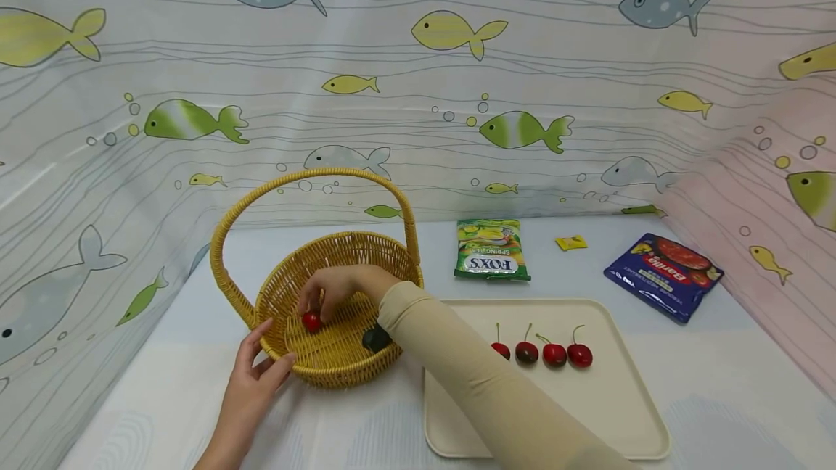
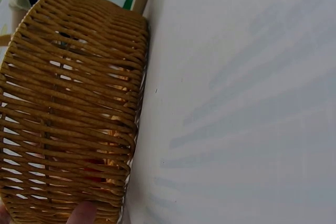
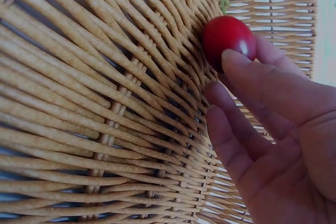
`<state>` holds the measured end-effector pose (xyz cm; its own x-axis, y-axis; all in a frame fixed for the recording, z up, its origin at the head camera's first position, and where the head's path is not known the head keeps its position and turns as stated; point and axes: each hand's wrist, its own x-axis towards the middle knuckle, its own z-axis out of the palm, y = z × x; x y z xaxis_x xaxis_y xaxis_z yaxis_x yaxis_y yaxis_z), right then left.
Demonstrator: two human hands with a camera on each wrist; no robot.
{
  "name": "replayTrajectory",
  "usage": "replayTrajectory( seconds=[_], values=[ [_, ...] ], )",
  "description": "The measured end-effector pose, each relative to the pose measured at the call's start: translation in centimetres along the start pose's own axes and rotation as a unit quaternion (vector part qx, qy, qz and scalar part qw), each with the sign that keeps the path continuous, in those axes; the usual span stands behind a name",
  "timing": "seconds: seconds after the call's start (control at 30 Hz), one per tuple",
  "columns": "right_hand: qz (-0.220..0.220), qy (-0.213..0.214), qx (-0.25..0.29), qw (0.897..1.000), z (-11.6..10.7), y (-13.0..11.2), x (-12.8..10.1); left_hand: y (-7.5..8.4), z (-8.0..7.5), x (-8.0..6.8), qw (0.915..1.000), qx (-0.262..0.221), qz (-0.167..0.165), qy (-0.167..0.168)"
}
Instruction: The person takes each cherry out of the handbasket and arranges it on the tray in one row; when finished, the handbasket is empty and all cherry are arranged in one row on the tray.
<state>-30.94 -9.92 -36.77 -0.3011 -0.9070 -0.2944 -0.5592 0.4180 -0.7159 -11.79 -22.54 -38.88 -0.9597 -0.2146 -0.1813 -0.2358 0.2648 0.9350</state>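
My right hand [image 1: 336,289] reaches down into a yellow wicker basket [image 1: 342,381] and pinches a red cherry [image 1: 311,321] between thumb and fingers. In the right wrist view the cherry [image 3: 226,40] lies close against the woven wicker, with a bit of green stem behind it. My left hand [image 1: 251,376] touches the outside of the basket at its front left, thumb and forefinger spread near the rim. A fingertip [image 2: 83,212] rests on the outer weave in the left wrist view. Several stemmed cherries [image 1: 554,354] lie in a row on a cream tray [image 1: 614,412], partly covered by my right forearm.
The basket's tall arched handle [image 1: 320,174] stands upright. Behind the tray lie a green Fox's packet [image 1: 491,249], a small yellow wrapped piece [image 1: 571,242] and a blue Barilla pouch [image 1: 665,274]. A black device [image 1: 375,339] sits at my right wrist. Fish-printed curtains [image 1: 392,122] surround the table.
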Motion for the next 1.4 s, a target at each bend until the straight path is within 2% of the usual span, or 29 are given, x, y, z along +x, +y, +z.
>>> replayTrajectory(
  seconds=[0.2, 0.47, 0.67, 0.77, 0.93, 1.13, 1.3, 1.4],
  values=[
    [-0.002, -0.024, -0.009, 1.0, 0.1, -0.2, 0.0, 0.0, 0.3, 0.1, 0.9998, 0.013, 0.007, 0.014],
    [0.011, -0.058, -0.036, 0.998, 0.2, -0.8, -0.4, 0.4, 0.2, -0.1, 0.9998, 0.013, -0.005, -0.01],
    [0.027, -0.022, -0.026, 0.999, -0.6, -0.9, -1.8, 0.4, 0.5, 0.0, 0.9999, 0.003, -0.003, -0.014],
    [0.018, 0.007, -0.014, 1.0, -1.4, -1.4, -3.0, 0.3, 0.5, 0.0, 0.9999, 0.005, -0.004, -0.014],
    [-0.019, 0.055, -0.001, 0.998, -2.6, -2.7, -5.8, 0.1, 0.3, -0.1, 0.9997, 0.016, -0.014, -0.01],
    [-0.069, 0.095, 0.049, 0.992, -2.9, -3.5, -10.9, 0.1, 0.1, -0.2, 0.9997, 0.017, -0.014, -0.009],
    [-0.098, 0.134, 0.069, 0.984, -2.6, -2.9, -15.4, 0.1, 0.0, -0.2, 0.9997, 0.016, -0.017, -0.011],
    [-0.1, 0.165, 0.072, 0.979, -2.3, -2.1, -18.2, 0.1, -0.1, -0.2, 0.9996, 0.015, -0.02, -0.012]
  ],
)
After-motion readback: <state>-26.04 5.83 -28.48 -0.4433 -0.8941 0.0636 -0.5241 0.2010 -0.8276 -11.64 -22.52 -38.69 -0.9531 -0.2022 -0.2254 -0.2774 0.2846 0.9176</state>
